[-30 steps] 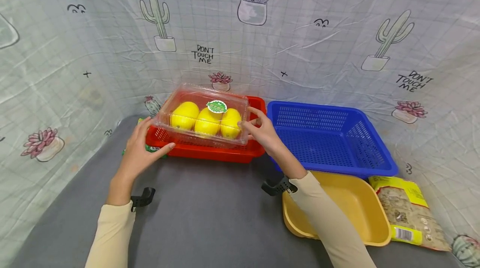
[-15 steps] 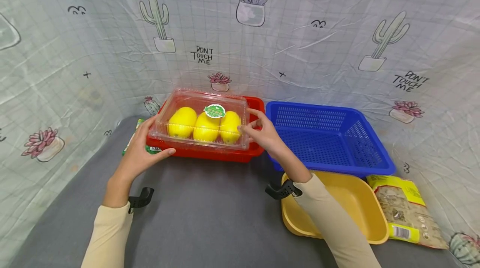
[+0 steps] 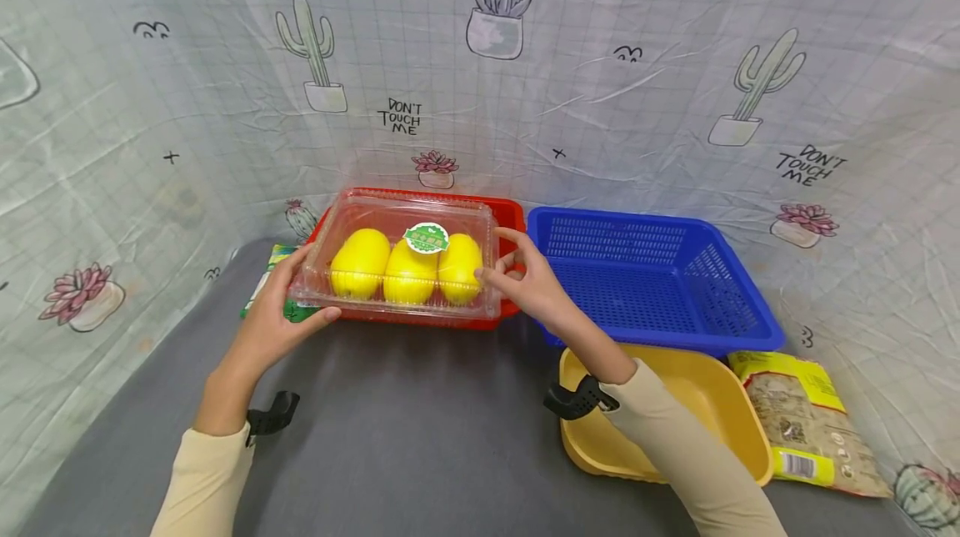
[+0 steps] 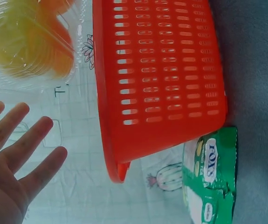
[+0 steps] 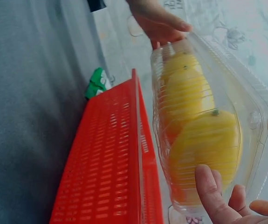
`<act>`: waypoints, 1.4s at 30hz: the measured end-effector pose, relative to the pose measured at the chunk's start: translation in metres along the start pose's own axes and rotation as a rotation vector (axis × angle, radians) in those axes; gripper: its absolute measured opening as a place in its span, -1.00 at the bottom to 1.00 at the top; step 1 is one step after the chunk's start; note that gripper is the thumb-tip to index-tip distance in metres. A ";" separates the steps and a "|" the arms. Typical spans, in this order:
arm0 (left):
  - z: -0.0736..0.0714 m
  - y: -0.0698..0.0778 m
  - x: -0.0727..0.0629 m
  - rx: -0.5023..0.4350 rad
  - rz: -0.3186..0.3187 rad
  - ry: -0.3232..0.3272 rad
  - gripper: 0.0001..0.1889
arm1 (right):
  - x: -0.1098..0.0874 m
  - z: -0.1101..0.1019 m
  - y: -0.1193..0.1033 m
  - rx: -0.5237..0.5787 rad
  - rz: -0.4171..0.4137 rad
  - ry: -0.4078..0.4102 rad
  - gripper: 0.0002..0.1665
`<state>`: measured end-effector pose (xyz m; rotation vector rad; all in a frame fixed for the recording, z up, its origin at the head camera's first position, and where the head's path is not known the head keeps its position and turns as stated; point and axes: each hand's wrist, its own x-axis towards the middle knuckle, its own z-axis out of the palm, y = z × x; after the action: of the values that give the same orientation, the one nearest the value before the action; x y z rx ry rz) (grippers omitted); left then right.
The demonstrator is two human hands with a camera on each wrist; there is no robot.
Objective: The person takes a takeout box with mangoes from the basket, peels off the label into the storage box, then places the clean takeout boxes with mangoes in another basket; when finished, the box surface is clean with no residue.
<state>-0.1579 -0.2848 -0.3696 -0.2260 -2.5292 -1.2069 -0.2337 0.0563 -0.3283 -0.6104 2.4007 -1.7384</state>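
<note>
A clear plastic clamshell box [image 3: 420, 212] with a green and white label hangs over the red basket [image 3: 512, 212]. Three plump yellow fruits [image 3: 360, 263] show through its lid. At the box's right end, my right hand [image 3: 528, 278] holds it, thumb against the side wall [image 5: 213, 191] and fingers bent by the lid's edge. At the other end is my left hand [image 3: 273, 316], its fingers fairly straight along the left side and its thumb spread toward the front edge. The left wrist view shows those fingers [image 4: 33, 144] extended and spread below the box. Space shows between box and basket rim in the right wrist view.
A green Fox's packet [image 4: 213, 172] lies by the red basket's left end. A blue basket [image 3: 622, 222] stands to the right, with a yellow tub [image 3: 577, 445] in front and a yellow-and-brown bag [image 3: 810, 429] beside that. A patterned cloth hangs behind the grey tabletop [image 3: 405, 437].
The clamshell box has come down and toward me over the red basket, its lid turning to a different tilt. Both hands have moved with it, keeping their places at its ends.
</note>
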 end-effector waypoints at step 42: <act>-0.011 0.013 -0.054 0.043 0.051 -0.107 0.09 | -0.058 0.016 0.010 0.041 -0.069 -0.118 -0.11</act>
<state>-0.1016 -0.2857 -0.3729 -0.3508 -2.6206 -1.1486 -0.1784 0.0672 -0.3511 -0.7763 2.2853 -1.7207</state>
